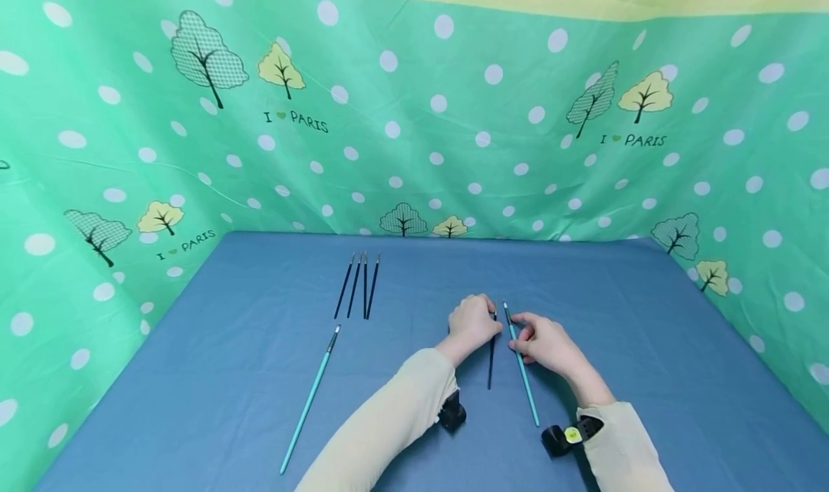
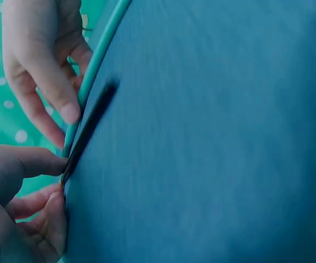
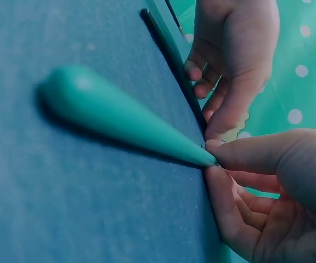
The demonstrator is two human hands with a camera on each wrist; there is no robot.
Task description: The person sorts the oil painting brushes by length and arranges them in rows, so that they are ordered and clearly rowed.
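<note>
Near the middle right of the table in the head view, my left hand [image 1: 473,323] pinches a thin black paintbrush [image 1: 491,366] close to its bristle end. The left wrist view shows that black paintbrush [image 2: 95,120] between thumb and fingertips. Just to its right, my right hand [image 1: 549,342] pinches a teal-handled paintbrush [image 1: 528,391] near its upper part. Seen from the right wrist, the rounded handle end of the teal paintbrush [image 3: 108,112] points back toward the camera. Both brushes lie low over the cloth, tips pointing away from me, side by side with a small gap.
Several thin black paintbrushes [image 1: 354,285] lie grouped at the back left of the blue cloth-covered table [image 1: 214,348]. Another teal-handled paintbrush [image 1: 313,393] lies slanted in front of them. A green dotted curtain [image 1: 414,154] hangs behind and at the sides.
</note>
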